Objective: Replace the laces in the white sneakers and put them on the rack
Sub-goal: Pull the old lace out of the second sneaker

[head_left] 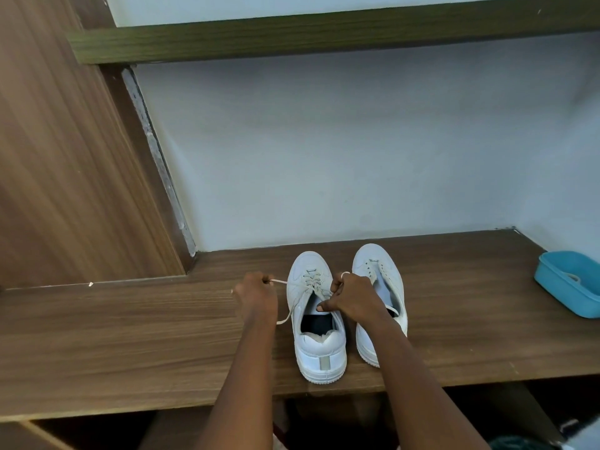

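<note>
Two white sneakers stand side by side on a brown wooden shelf (130,336), toes toward the wall. The left sneaker (316,323) has a pale lace (281,281) threaded through its lower eyelets. My left hand (256,295) is closed on one lace end, pulled out to the left of the shoe. My right hand (354,298) is closed on the other lace end, between the two shoes and over the left shoe's opening. The right sneaker (378,271) is partly hidden behind my right hand and forearm; its eyelets look bare.
A blue plastic tub (571,280) sits at the shelf's right end. A pale wall (341,157) rises behind the shoes, with a dark green shelf board (324,34) above. A wooden panel (65,157) closes the left side. Dark open space lies under the shelf.
</note>
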Available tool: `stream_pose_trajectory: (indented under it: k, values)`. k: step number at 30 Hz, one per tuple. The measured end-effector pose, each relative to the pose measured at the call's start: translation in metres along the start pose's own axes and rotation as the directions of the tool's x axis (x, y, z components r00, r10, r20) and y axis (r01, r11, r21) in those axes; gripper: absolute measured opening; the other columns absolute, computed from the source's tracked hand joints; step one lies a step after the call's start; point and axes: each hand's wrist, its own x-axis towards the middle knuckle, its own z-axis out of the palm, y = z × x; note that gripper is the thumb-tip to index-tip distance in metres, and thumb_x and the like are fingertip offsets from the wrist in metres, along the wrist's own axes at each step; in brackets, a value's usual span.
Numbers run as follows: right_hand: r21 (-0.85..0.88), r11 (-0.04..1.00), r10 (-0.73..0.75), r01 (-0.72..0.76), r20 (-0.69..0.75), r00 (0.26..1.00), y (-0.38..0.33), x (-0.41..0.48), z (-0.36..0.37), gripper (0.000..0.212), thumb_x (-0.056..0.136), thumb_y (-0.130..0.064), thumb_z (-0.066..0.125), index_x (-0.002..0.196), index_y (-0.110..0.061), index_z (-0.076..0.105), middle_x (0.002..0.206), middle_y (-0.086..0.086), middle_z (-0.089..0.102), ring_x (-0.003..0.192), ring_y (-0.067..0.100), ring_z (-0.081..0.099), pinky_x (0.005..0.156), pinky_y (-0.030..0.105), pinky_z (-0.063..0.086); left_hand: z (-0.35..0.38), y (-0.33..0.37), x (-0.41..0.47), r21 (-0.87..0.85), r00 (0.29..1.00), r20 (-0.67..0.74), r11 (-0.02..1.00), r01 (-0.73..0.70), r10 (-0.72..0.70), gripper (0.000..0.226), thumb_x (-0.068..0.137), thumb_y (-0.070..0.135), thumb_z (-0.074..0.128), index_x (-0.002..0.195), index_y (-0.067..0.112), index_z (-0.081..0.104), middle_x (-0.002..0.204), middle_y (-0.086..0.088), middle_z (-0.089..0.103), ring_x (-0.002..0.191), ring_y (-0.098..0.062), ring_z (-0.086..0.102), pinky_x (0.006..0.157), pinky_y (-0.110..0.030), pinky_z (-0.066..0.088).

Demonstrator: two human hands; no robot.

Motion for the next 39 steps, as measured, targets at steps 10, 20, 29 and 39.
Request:
stream_pose_trajectory:
  k: [10,20,29,39]
  values:
    - [-0.009,1.0,-0.008,0.008,-0.005,1.0,0.001,0.001,0.001,0.041,0.065,-0.025,0.085,0.079,-0.014,0.049,0.082,0.004,0.061,0.08,0.017,0.058,0.072,0.028,0.047,0.01,0.006,0.001,0.059,0.859,0.442,0.948,-0.314,0.257,0.035,0.087,0.011,0.061,0.12,0.022,0.065,0.127,-0.001,0.062,0.117,-0.019,0.056,0.093,-0.021,0.039]
    - [-0.017,0.999,-0.033,0.033,-0.04,0.999,0.002,-0.001,0.002,0.03,0.071,-0.018,0.078,0.075,-0.018,0.048,0.085,0.004,0.062,0.08,0.016,0.059,0.06,0.019,0.042,0.011,0.013,-0.004,-0.062,0.873,0.439,0.976,-0.208,0.214,0.019,0.088,0.007,0.061,0.102,0.012,0.074,0.103,-0.003,0.071,0.096,-0.016,0.063,0.073,-0.019,0.04]
    - [0.025,0.998,-0.052,0.053,-0.055,0.997,0.003,-0.002,0.003,0.026,0.071,-0.012,0.073,0.071,-0.019,0.048,0.081,0.004,0.06,0.073,0.016,0.056,0.066,0.025,0.045,0.004,0.004,0.002,0.031,0.955,0.292,0.998,-0.058,0.047,0.016,0.086,0.004,0.052,0.085,0.011,0.066,0.099,-0.011,0.068,0.089,-0.025,0.058,0.068,-0.023,0.037]
    - [-0.034,0.998,-0.062,0.061,-0.038,0.997,0.0,-0.002,0.003,0.02,0.073,-0.015,0.072,0.086,-0.012,0.057,0.084,0.005,0.061,0.076,0.017,0.055,0.07,0.029,0.046,0.01,0.006,0.0,0.0,0.826,0.503,0.956,-0.294,0.254,0.036,0.088,0.01,0.061,0.123,0.019,0.063,0.123,-0.003,0.064,0.111,-0.017,0.059,0.086,-0.021,0.04]
